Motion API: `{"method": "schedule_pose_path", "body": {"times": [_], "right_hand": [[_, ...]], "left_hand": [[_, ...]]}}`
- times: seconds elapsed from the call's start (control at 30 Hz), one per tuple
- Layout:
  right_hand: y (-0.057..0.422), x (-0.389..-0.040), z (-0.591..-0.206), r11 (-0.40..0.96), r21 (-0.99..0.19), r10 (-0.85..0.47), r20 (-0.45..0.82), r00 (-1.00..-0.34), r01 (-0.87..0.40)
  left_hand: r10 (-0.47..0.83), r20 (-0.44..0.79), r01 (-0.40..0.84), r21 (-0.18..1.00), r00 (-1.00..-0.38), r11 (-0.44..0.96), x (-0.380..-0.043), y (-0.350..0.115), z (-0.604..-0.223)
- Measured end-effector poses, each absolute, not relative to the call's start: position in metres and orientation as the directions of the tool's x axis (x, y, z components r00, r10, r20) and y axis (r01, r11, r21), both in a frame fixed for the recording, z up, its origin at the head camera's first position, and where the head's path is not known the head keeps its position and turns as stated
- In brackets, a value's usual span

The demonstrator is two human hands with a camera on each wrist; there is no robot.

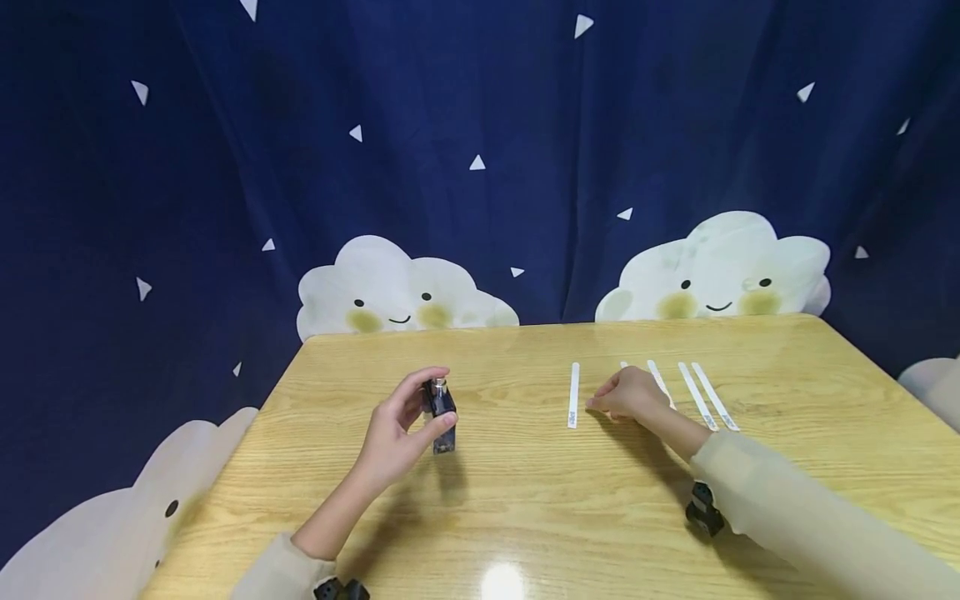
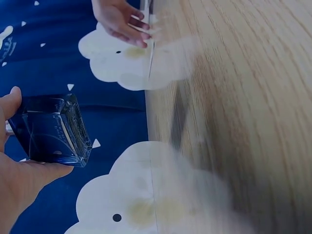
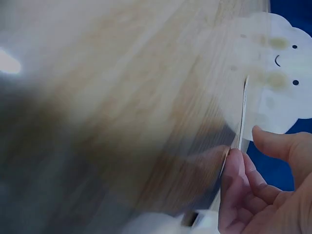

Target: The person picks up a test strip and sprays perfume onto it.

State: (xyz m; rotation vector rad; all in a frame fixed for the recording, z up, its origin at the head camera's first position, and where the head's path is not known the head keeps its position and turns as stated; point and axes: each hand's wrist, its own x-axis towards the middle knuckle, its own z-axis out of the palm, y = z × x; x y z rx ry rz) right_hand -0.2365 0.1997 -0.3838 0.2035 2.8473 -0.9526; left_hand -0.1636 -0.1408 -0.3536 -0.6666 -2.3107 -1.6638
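My left hand (image 1: 396, 433) grips a dark glass perfume bottle (image 1: 443, 433) above the table, with the index finger over its silver spray top and the thumb along its side. The left wrist view shows the bottle (image 2: 48, 131) base-on, tilted, between thumb and fingers. Farther right, my right hand (image 1: 630, 393) is low over the table, fingertips just beside a white paper strip (image 1: 573, 393) with small print at its near end. In the right wrist view the thumb stands apart from the fingers, nothing pinched between them. A second strip (image 1: 623, 364) is mostly hidden behind this hand.
More white strips lie to the right: one (image 1: 657, 377) partly covered by the right hand, then two (image 1: 696, 395) side by side. The wooden table (image 1: 510, 492) reaches back to a dark blue curtain (image 1: 525, 192) with cloud and triangle prints.
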Motion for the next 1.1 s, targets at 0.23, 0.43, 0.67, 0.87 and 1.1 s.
{"method": "schedule_pose_path", "body": {"times": [0.23,0.43,0.67,0.87,1.1], "right_hand": [[0.178,-0.244,-0.387,0.851,-0.492,0.120,-0.158,-0.980,0.183],[0.170,-0.243,-0.387,0.876,-0.454,0.123,-0.115,-0.986,0.162],[0.180,-0.241,-0.384,0.858,-0.510,0.014,-0.108,-0.994,0.067],[0.198,-0.239,-0.390,0.785,-0.606,-0.192,-0.036,-0.981,-0.132],[0.212,-0.233,-0.391,0.747,-0.625,-0.286,0.005,-0.958,-0.226]], "left_hand": [[0.227,0.423,0.473,0.843,-0.877,0.258,-0.163,-0.142,-0.356],[0.251,0.436,0.491,0.840,-0.864,0.231,-0.160,-0.143,-0.354],[0.288,0.465,0.530,0.818,-0.838,0.221,-0.161,-0.142,-0.349],[0.291,0.471,0.537,0.815,-0.833,0.218,-0.161,-0.141,-0.348],[0.297,0.462,0.530,0.820,-0.836,0.215,-0.160,-0.138,-0.348]]}}
